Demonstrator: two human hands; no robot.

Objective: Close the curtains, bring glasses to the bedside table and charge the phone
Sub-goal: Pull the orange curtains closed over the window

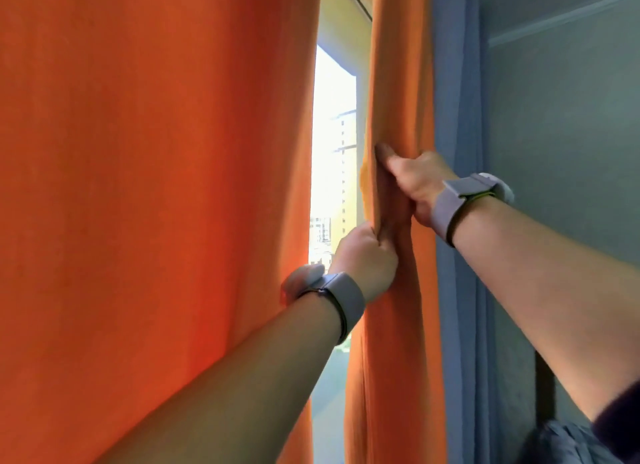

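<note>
**Both hands grip the right-hand orange curtain beside a narrow gap of window**

Two orange curtains hang in front of a bright window (pixel 332 145). The left curtain (pixel 156 186) spreads wide across most of the view. The right curtain (pixel 398 83) is bunched into a narrow column of folds, and a strip of daylight with tall buildings outside shows between the two.

The right hand (pixel 420 183) is closed on the bunched right curtain, thumb pressed into the front of the folds and the other fingers wrapped behind the cloth, out of sight. The left hand (pixel 365 256) sits just below it, clenched into a fist around the inner edge of the same curtain. The two hands are close together, one above the other, and almost touch.

Each wrist carries a pale grey band (pixel 346 294), the right one (pixel 457 200) with a thin green edge. A blue curtain (pixel 457 117) hangs just beside the orange column on its right, against a grey-green wall (pixel 561 134). A dark sleeve (pixel 620 422) shows at the lower right corner.
</note>
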